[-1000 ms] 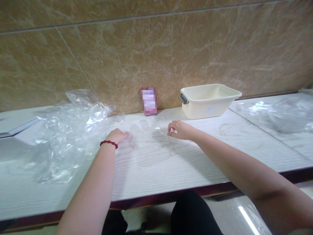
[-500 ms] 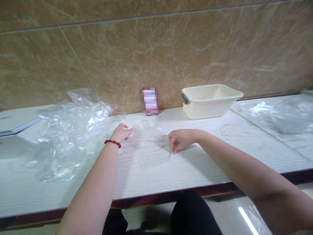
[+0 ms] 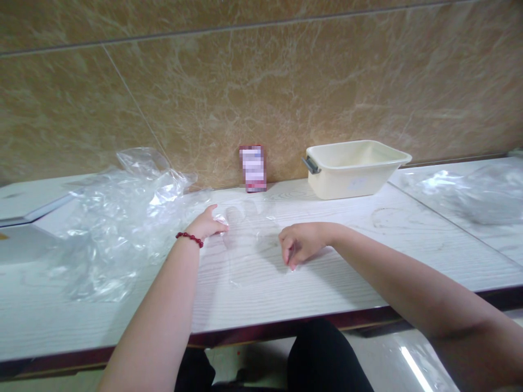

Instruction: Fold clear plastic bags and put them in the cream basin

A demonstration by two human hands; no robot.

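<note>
A clear plastic bag point(image 3: 253, 261) with cut-out handles lies spread flat on the white wood-grain tabletop between my hands. My left hand point(image 3: 207, 224), with a red bead bracelet at the wrist, rests at the bag's left edge. Its thumb is raised away from the fingers, which touch the plastic. My right hand point(image 3: 300, 243) has its fingers pinched together on the bag's lower right corner. To the left of my left hand sits a large loose heap of clear plastic bags point(image 3: 118, 228).
A cream plastic tub point(image 3: 347, 182) with a grey side handle stands at the back right. A pixelated red-edged card or phone point(image 3: 254, 169) leans on the marble wall. More clear plastic point(image 3: 478, 190) lies far right. A white box-like object point(image 3: 24, 239) is partly under the heap.
My left hand has lifted its thumb off the bag's edge. My right hand has moved slightly toward me, and the bag now lies flatter.
</note>
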